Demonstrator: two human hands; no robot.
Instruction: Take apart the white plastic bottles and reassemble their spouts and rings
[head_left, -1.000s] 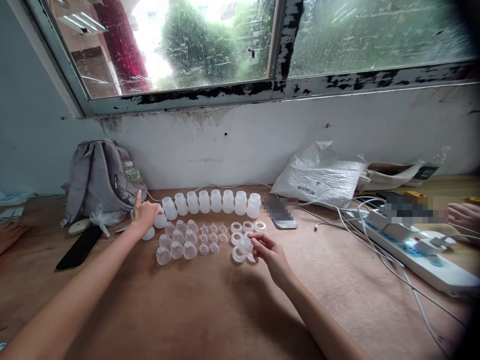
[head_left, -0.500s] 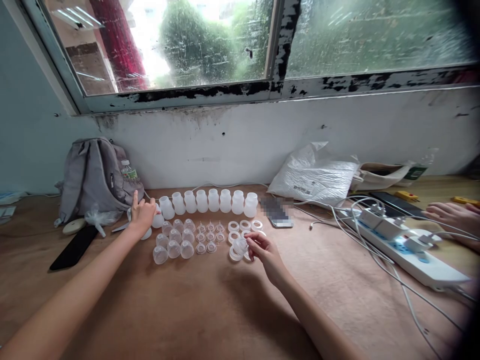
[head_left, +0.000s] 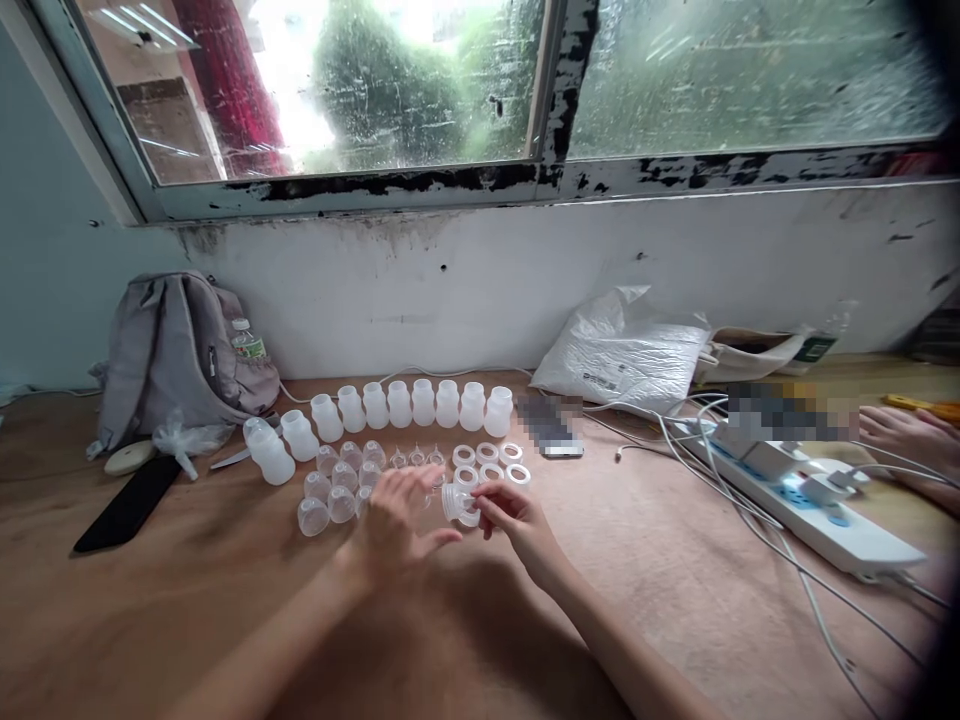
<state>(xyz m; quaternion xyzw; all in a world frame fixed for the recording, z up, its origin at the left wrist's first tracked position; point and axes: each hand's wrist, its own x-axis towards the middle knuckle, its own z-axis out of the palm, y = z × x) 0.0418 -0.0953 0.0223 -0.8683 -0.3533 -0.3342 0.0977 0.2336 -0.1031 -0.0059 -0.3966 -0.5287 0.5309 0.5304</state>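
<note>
Head view: right hand (head_left: 517,522) pinching clear part (head_left: 454,503) near white rings (head_left: 491,465), best held lightly; left hand (head_left: 394,518), fingers apart

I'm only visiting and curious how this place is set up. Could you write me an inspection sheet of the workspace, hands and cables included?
Surface: brown, wood-toned tabletop.
Work things: frosted bottles in a curved row; clear domed cups, small stemmed parts and white rings grouped before them.
Left hand: open, over cups and stemmed parts; contact unclear.
Right hand: pinching a clear round piece by the rings.
Clutter: grey backpack, flat black item, silvery bag.
Cables: white cables straggling loosely around a power strip.
Surroundings: stained white wall, window with peeling frame; another person's hand at right.
</note>
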